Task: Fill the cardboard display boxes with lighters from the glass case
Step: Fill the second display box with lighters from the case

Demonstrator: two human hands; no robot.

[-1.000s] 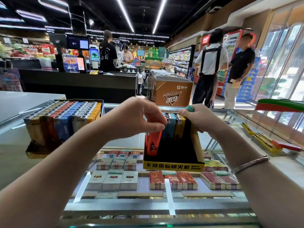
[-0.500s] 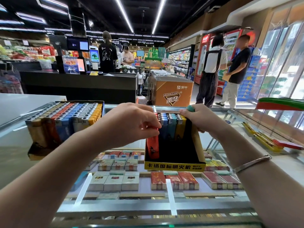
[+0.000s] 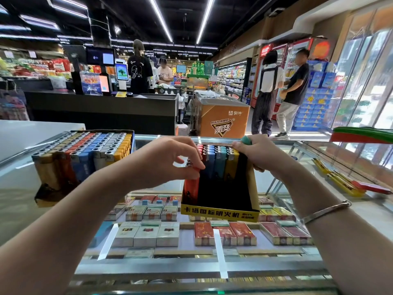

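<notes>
Left hand (image 3: pixel 168 161) pinches the metal cap of a slim red plastic lighter (image 3: pixel 191 188), light and slippery, at the left end of the yellow cardboard display box (image 3: pixel 220 213); right hand (image 3: pixel 258 153) grips the box's right wall, holding a teal lighter (image 3: pixel 246 139)

A yellow-fronted display box (image 3: pixel 220 212) stands mid-counter, red lighter (image 3: pixel 191 187) upright at its front-left, coloured lighters (image 3: pixel 217 160) rowed behind. At ten o'clock, a full box (image 3: pixel 84 154).
</notes>
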